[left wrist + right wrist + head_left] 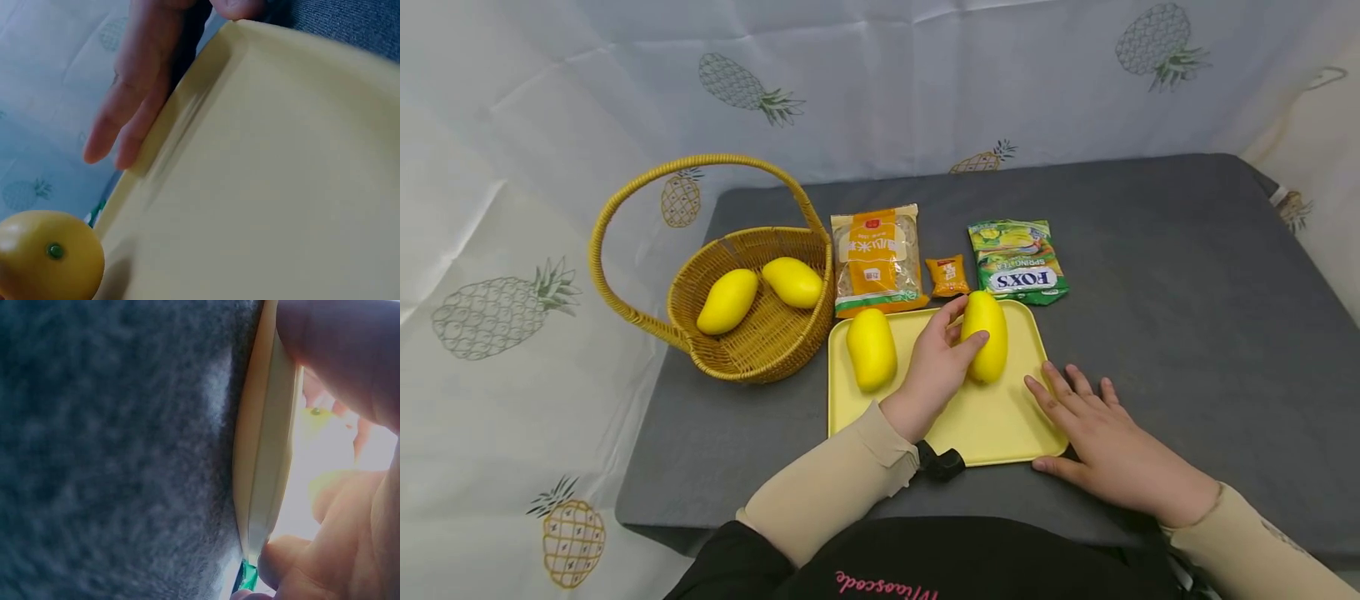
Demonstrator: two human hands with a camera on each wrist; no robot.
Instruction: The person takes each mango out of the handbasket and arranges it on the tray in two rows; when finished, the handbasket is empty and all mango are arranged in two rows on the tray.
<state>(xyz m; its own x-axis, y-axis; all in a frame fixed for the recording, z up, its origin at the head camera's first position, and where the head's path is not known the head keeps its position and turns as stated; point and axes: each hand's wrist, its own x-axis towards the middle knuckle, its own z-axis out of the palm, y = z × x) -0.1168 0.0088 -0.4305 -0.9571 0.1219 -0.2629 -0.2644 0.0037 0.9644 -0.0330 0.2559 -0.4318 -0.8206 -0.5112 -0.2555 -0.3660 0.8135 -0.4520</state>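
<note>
My left hand [934,362] holds a yellow mango [987,337] over the right part of the yellow tray [1000,437], its thumb and fingers on either side. Whether that mango touches the tray, I cannot tell. The left wrist view shows its rounded end with a green stem spot [55,250]. A second mango [872,350] lies at the tray's left. My right hand [1108,442] rests along the tray's right edge with fingers spread and straight. In the right wrist view its thumb and fingertips touch the tray's rim [270,450].
A wicker basket [778,364] with a tall handle stands at the left, two mangoes [727,302] inside. Behind the tray lie a bag of grain [877,260], a small orange packet [948,276] and a green FOX'S bag [1018,261]. Grey cloth [1187,333] covers the table.
</note>
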